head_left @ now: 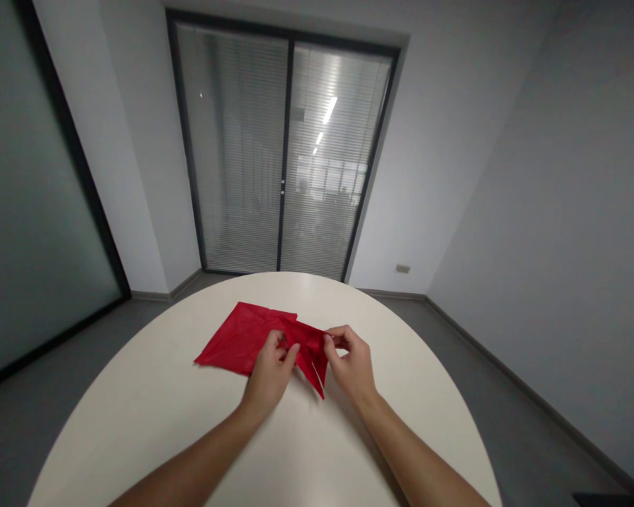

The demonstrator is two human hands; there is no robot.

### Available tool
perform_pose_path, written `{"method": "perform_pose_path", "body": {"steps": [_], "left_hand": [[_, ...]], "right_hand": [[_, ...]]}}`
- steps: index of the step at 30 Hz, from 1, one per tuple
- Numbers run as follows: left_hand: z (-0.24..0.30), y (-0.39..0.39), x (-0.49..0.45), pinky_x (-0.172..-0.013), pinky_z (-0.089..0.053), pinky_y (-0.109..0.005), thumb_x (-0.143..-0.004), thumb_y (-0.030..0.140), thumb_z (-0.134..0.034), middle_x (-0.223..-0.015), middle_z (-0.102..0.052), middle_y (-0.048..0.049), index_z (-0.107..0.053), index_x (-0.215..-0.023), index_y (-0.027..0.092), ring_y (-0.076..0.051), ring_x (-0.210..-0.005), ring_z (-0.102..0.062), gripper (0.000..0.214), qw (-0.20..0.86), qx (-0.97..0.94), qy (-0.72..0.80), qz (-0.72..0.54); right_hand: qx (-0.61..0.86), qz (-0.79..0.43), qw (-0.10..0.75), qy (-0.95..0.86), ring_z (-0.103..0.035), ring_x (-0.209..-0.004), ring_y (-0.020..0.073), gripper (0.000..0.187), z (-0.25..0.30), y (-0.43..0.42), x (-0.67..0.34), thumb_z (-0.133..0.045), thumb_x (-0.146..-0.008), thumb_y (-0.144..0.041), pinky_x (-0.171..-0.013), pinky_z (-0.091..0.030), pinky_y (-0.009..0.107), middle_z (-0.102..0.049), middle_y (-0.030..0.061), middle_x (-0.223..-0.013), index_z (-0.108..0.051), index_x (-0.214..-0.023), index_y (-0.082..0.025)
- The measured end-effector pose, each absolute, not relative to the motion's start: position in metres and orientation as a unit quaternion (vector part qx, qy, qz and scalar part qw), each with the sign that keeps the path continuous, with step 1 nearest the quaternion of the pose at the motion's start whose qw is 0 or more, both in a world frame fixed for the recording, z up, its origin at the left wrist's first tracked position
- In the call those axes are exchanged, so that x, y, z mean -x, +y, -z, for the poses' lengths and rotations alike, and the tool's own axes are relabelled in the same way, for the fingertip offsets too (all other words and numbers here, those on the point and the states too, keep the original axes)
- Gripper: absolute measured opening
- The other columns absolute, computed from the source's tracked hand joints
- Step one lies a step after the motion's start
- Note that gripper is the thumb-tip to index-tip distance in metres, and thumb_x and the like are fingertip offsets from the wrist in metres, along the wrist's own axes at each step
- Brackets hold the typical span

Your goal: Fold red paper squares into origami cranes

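A thin red cloth [237, 338] lies spread over the middle of a round white table, its left part flat and lightly creased. The right part is lifted and gathered between my hands, with a pointed corner hanging down. My left hand [272, 366] pinches the cloth between thumb and fingers near its middle. At the right end, my right hand [350, 359] holds its raised edge between thumb and fingertips. Whether the red material is one piece or two overlapping ones, I cannot tell.
The round white table [179, 422] fills the lower view. Behind it stands a dark-framed glass door [285, 141] with blinds. A wall socket [403, 268] sits low on the wall at right. Something dark [602, 499] shows at the bottom right corner.
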State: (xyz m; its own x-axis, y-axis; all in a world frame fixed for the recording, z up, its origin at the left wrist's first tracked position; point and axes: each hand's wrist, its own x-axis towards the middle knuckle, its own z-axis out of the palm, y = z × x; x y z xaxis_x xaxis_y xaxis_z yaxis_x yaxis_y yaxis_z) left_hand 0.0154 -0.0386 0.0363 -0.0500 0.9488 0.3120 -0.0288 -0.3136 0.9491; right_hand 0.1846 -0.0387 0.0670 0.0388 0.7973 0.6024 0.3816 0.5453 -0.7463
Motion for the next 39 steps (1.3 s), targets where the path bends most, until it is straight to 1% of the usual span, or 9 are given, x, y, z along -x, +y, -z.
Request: {"method": "perform_pose_path", "body": {"steps": [3,8,13,16,21,26,31,36,39], "left_hand": [[-0.043,-0.041,-0.012,-0.067,-0.051,-0.029,-0.087,0.040,-0.065,-0.079,-0.069,-0.0025,-0.059,-0.090,0.020,-0.020,-0.073,-0.068,0.021,0.352,-0.576,0.456,-0.579],[-0.048,-0.043,-0.008,-0.072,-0.051,-0.030,-0.084,0.038,-0.069,-0.084,-0.074,-0.0052,-0.069,-0.091,0.019,-0.022,-0.079,-0.069,0.021,0.352,-0.559,0.459,-0.594],[-0.045,-0.040,-0.007,-0.072,-0.050,-0.029,-0.084,0.038,-0.069,-0.082,-0.074,-0.0046,-0.070,-0.084,0.018,-0.021,-0.076,-0.069,0.019,0.339,-0.578,0.462,-0.581],[-0.045,-0.037,-0.006,-0.071,-0.050,-0.028,-0.087,0.037,-0.065,-0.080,-0.074,-0.0039,-0.068,-0.082,0.018,-0.021,-0.076,-0.069,0.020,0.332,-0.586,0.459,-0.579],[-0.050,-0.037,-0.005,-0.068,-0.050,-0.026,-0.091,0.038,-0.059,-0.082,-0.074,-0.0038,-0.066,-0.083,0.019,-0.021,-0.077,-0.069,0.022,0.336,-0.597,0.458,-0.566],[-0.050,-0.036,-0.004,-0.065,-0.047,-0.026,-0.093,0.039,-0.055,-0.077,-0.071,-0.0025,-0.068,-0.083,0.019,-0.019,-0.070,-0.066,0.026,0.304,-0.616,0.475,-0.550],[-0.055,-0.037,-0.003,-0.077,-0.049,-0.029,-0.091,0.035,-0.056,-0.087,-0.071,-0.0044,-0.071,-0.080,0.019,-0.020,-0.083,-0.066,0.024,0.225,-0.629,0.459,-0.585],[-0.059,-0.038,-0.002,-0.076,-0.053,-0.032,-0.084,0.039,-0.065,-0.087,-0.074,-0.0053,-0.069,-0.089,0.019,-0.022,-0.081,-0.069,0.021,0.278,-0.566,0.477,-0.613],[-0.057,-0.038,-0.001,-0.076,-0.054,-0.032,-0.083,0.038,-0.066,-0.083,-0.074,-0.0051,-0.067,-0.083,0.019,-0.022,-0.080,-0.070,0.020,0.299,-0.562,0.472,-0.610]], "right_hand": [[0.451,-0.195,0.574,-0.655,-0.065,-0.069,0.0200,0.011,-0.067,-0.039,-0.184,-0.059,-0.090,-0.030,-0.065,-0.053,0.031,-0.069,0.0039,-0.076,-0.063,-0.084,-0.021],[0.458,-0.202,0.594,-0.630,-0.065,-0.070,0.0202,0.016,-0.067,-0.035,-0.187,-0.057,-0.093,-0.034,-0.068,-0.054,0.033,-0.069,0.0043,-0.076,-0.061,-0.085,-0.021],[0.413,-0.192,0.588,-0.669,-0.068,-0.100,0.0244,0.008,-0.066,-0.038,-0.187,-0.055,-0.093,-0.028,-0.088,-0.053,0.039,-0.073,0.0100,-0.106,-0.060,-0.092,-0.022],[0.387,-0.193,0.556,-0.710,-0.066,-0.109,0.0246,0.003,-0.067,-0.042,-0.187,-0.053,-0.094,-0.024,-0.092,-0.051,0.040,-0.071,0.0094,-0.117,-0.056,-0.094,-0.023],[0.345,-0.175,0.530,-0.755,-0.066,-0.104,0.0223,0.005,-0.068,-0.044,-0.186,-0.053,-0.092,-0.020,-0.093,-0.049,0.038,-0.071,0.0067,-0.111,-0.054,-0.094,-0.024],[0.366,-0.149,0.533,-0.748,-0.064,-0.105,0.0229,0.006,-0.067,-0.045,-0.184,-0.053,-0.091,-0.019,-0.093,-0.049,0.038,-0.069,0.0070,-0.111,-0.055,-0.094,-0.024],[0.378,-0.125,0.525,-0.752,-0.063,-0.105,0.0233,0.008,-0.068,-0.047,-0.182,-0.052,-0.091,-0.018,-0.093,-0.049,0.038,-0.068,0.0071,-0.111,-0.055,-0.096,-0.024],[0.383,-0.106,0.523,-0.754,-0.063,-0.098,0.0234,0.006,-0.070,-0.047,-0.181,-0.052,-0.091,-0.018,-0.088,-0.049,0.038,-0.068,0.0069,-0.104,-0.054,-0.092,-0.024],[0.398,-0.109,0.528,-0.742,-0.063,-0.096,0.0235,0.006,-0.070,-0.046,-0.181,-0.052,-0.090,-0.018,-0.086,-0.049,0.039,-0.068,0.0064,-0.101,-0.053,-0.089,-0.024]]}}
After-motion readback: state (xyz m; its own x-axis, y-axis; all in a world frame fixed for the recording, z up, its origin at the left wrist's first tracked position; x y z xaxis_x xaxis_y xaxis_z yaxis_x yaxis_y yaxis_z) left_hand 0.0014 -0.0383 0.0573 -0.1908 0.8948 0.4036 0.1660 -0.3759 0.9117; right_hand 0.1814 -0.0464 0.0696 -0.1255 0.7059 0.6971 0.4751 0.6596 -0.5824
